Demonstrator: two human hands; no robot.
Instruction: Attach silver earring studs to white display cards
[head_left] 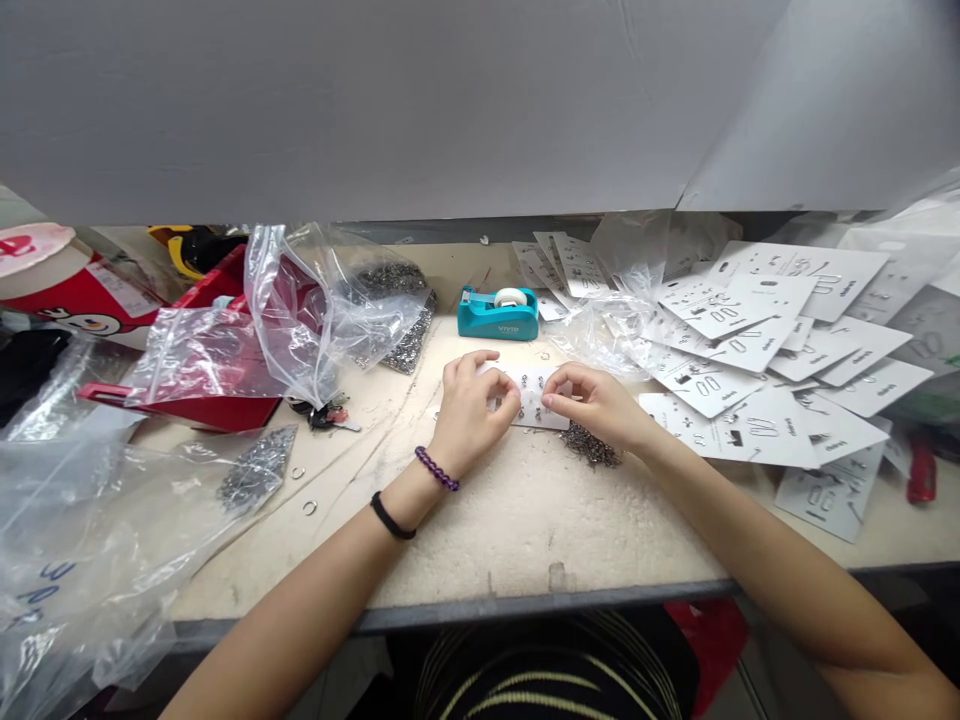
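Note:
A small white card (535,380) with several tiny dark metal pieces on it is at the middle of the table. My left hand (478,412) is closed at the card's left side, thumb and finger pinched over it. On the other side, my right hand (596,403) has thumb and forefinger pinched at the card's right edge; whatever is between those tips is too small to make out. Just below that hand lies a pile of tiny dark metal pieces (591,446), partly covered by it.
A teal tape dispenser (498,316) stands behind the card. Many printed cards with metal pieces (757,425) overlap on the right. On the left are a red scoop-like bin (225,408), clear plastic bags (97,530), a red-and-white bucket (75,285) and two loose rings (309,507).

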